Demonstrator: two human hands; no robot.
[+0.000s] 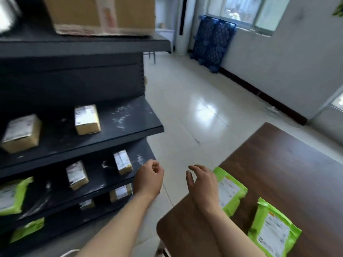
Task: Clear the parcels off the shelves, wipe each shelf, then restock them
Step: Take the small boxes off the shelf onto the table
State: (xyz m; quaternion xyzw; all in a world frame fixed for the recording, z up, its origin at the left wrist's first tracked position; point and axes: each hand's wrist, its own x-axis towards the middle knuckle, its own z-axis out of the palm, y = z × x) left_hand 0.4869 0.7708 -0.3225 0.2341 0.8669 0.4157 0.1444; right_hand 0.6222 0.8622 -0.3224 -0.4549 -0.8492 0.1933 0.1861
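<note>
Here, left hand [148, 179] loosely curled, empty, right hand [202, 184] fingers [190, 179] spread over green parcel [232, 190] on table [278, 164]

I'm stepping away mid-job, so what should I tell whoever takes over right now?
Both hands are empty: the left hand is loosely curled by the shelf edge, and the right hand has its fingers spread over the table.
Done: two green mailers lie on the table.
Left: small boxes, more mailers and a carton sit on the shelves. White dust shows, so nothing is wiped yet. Clear, wipe, restock.
</note>
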